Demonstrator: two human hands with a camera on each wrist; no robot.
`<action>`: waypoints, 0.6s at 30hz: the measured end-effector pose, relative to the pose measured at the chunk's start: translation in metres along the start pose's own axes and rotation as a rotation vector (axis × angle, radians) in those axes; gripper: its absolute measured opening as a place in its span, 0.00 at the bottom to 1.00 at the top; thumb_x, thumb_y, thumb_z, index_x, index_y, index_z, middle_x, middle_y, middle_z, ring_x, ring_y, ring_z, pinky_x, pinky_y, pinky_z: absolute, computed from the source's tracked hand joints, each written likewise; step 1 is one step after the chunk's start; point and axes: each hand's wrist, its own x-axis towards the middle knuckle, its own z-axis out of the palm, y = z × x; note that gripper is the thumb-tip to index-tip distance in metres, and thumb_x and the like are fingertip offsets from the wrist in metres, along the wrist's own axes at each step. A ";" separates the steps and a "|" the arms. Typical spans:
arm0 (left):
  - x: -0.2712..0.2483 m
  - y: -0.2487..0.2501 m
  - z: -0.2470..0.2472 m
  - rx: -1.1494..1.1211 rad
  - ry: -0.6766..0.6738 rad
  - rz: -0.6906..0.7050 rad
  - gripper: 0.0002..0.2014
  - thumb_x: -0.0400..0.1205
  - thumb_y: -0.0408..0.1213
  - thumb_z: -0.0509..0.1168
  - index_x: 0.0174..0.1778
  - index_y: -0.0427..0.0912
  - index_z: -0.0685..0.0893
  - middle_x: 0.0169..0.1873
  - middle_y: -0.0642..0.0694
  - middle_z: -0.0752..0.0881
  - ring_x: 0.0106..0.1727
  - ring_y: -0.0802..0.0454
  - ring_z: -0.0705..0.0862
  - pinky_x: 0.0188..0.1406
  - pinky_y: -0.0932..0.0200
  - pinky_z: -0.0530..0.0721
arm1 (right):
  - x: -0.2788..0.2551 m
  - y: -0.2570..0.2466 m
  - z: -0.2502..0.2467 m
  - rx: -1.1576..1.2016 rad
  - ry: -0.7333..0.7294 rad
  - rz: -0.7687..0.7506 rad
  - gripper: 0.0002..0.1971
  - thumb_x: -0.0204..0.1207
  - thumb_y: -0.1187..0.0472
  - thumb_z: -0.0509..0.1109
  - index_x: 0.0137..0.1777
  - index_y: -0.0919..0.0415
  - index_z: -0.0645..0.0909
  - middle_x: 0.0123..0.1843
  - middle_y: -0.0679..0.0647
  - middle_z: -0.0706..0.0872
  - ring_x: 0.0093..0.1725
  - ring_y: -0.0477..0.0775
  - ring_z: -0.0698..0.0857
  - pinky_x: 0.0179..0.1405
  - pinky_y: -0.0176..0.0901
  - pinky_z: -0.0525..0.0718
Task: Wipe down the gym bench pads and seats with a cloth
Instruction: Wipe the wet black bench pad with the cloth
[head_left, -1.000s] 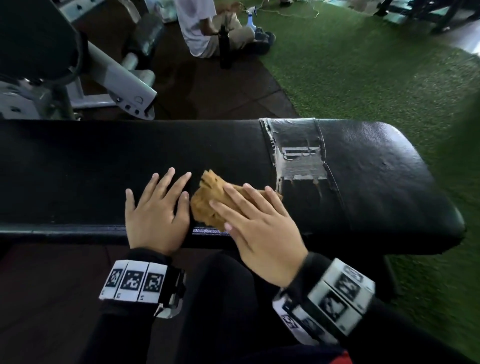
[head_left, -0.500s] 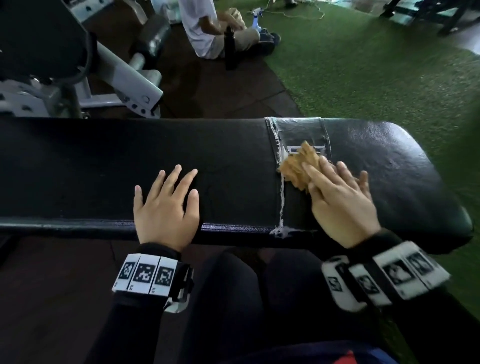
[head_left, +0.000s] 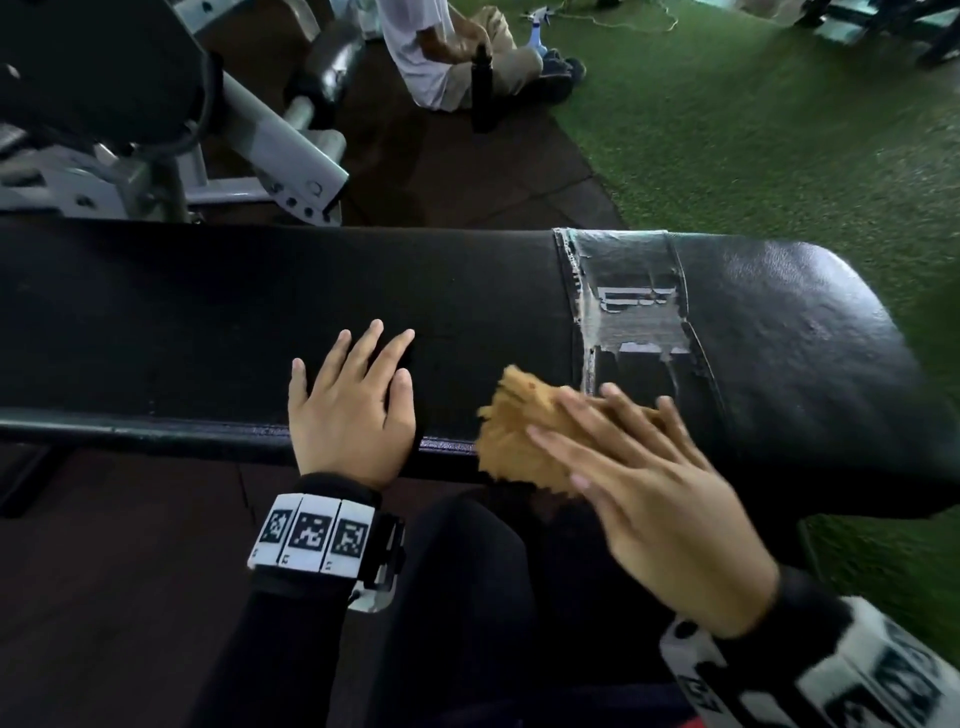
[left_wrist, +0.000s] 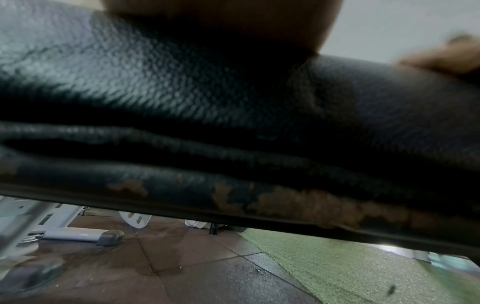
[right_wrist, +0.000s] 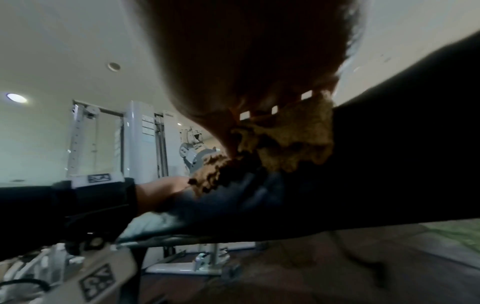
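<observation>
A long black bench pad runs across the head view, with a worn, taped strip right of its middle. My left hand lies flat on the pad near its front edge, fingers straight and spread. My right hand presses a crumpled tan cloth onto the pad's front edge with straight fingers, just left of the taped strip. The right wrist view shows the cloth bunched under my fingers against the pad. The left wrist view is filled by the pad's cracked side.
A white and grey gym machine stands behind the bench at the left. A person in a white top sits on the floor beyond, beside a black bottle and a spray bottle. Green turf covers the floor at the right.
My right hand has swept the cloth back left and toward me, from the taped strip to the pad's front edge. The left hand has stayed flat in the same place.
</observation>
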 end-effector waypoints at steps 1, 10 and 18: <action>0.000 0.000 0.000 0.001 0.003 0.002 0.24 0.82 0.50 0.46 0.75 0.65 0.70 0.78 0.59 0.68 0.81 0.56 0.59 0.80 0.42 0.46 | -0.001 0.008 -0.004 0.007 0.011 0.025 0.24 0.80 0.55 0.57 0.74 0.35 0.68 0.79 0.38 0.65 0.80 0.50 0.62 0.78 0.58 0.62; -0.002 0.005 -0.002 -0.052 -0.005 -0.058 0.21 0.86 0.47 0.50 0.75 0.62 0.70 0.79 0.59 0.66 0.82 0.59 0.56 0.81 0.45 0.42 | 0.053 0.017 -0.003 0.011 -0.016 0.126 0.25 0.83 0.56 0.55 0.77 0.32 0.61 0.82 0.38 0.56 0.83 0.50 0.50 0.82 0.54 0.42; -0.031 0.056 -0.013 -0.270 -0.054 -0.259 0.24 0.86 0.51 0.48 0.79 0.51 0.67 0.81 0.51 0.62 0.83 0.55 0.51 0.80 0.38 0.37 | 0.038 -0.003 0.005 0.242 -0.113 -0.234 0.23 0.84 0.51 0.56 0.79 0.40 0.62 0.83 0.41 0.55 0.83 0.45 0.46 0.82 0.50 0.37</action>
